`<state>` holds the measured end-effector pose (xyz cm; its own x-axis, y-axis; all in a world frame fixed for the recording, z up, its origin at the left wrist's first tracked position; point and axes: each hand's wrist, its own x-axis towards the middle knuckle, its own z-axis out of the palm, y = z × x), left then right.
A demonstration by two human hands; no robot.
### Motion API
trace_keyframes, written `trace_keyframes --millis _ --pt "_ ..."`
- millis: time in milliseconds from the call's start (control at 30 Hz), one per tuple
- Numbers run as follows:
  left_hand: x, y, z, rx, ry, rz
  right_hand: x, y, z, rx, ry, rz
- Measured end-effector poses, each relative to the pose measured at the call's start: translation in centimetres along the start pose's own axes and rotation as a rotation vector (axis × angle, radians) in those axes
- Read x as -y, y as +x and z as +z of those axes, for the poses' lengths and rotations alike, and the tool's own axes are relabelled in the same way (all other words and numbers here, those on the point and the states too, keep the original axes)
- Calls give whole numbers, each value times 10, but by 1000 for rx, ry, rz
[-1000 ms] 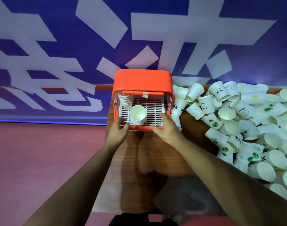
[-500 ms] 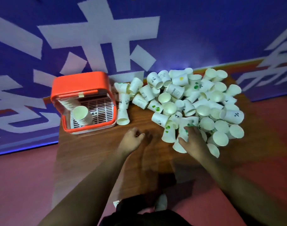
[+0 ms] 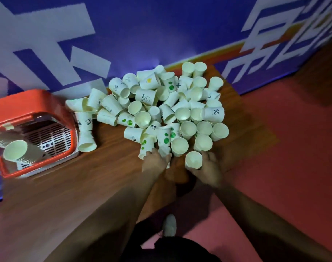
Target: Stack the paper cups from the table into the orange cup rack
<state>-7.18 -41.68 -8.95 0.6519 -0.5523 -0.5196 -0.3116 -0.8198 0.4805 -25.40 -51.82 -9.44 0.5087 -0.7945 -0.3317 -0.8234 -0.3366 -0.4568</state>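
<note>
Clutching plain cup (image 3: pixel 193 160), right hand (image 3: pixel 208 171) grip curled; left hand (image 3: pixel 154 163) blurred at pile (image 3: pixel 182 114), grip unclear; rack (image 3: pixel 29 103) cropped

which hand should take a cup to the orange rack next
Left, probably: the left hand grips a green-dotted cup and the orange rack sits to its left; the right hand, holding a plain cup, would reach across.

Brown wooden table (image 3: pixel 70 195); orange cup rack (image 3: pixel 29 103) is set at 9 o'clock, against the wall edge; paper cups (image 3: pixel 170 114) are heaped loose from 12 to 1 o'clock; nested cup column (image 3: pixel 85 133) is stood just beside the rack.
</note>
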Motion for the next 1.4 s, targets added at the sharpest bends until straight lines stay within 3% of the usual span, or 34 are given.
trace_keyframes --millis 233,667,1100,1400 --pt "1 14 27 85 85 -41 0 18 12 45 -49 -95" --pt "22 4 -1 110 -344 -126 12 15 -14 19 -7 -160" --pt "74 2 -119 -87 -497 -13 115 33 -72 -46 75 -264" --pt "148 -18 -219 -365 -585 -7 254 32 -34 -6 103 -435"
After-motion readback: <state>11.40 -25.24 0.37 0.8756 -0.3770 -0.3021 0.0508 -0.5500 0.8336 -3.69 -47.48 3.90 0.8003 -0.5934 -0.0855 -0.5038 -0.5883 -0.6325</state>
